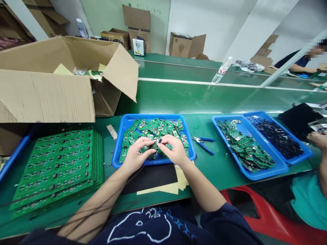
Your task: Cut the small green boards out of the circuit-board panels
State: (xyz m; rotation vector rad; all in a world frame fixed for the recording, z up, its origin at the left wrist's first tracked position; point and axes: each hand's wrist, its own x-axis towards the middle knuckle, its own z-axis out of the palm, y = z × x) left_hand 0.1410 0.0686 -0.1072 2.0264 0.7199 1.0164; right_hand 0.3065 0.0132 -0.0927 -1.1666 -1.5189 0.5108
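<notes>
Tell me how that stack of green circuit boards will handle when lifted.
The stack of green circuit boards will probably feel stiff, since its sheets lie flat without sagging. It may be fairly heavy for one lift, as many layers show along its edge. The sheets look smooth and only loosely aligned, so they could slide apart if tilted.

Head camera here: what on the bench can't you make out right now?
Head view:
What the left hand and right hand are pinching: their fingers cover it.
The floor of the blue tray: piled circuit boards cover it.
Most of the cardboard box's contents: its flaps and walls hide them.
The dark pieces in the rear right tray: too small to identify.
The co-worker's hand: cut off by the right edge.
</notes>
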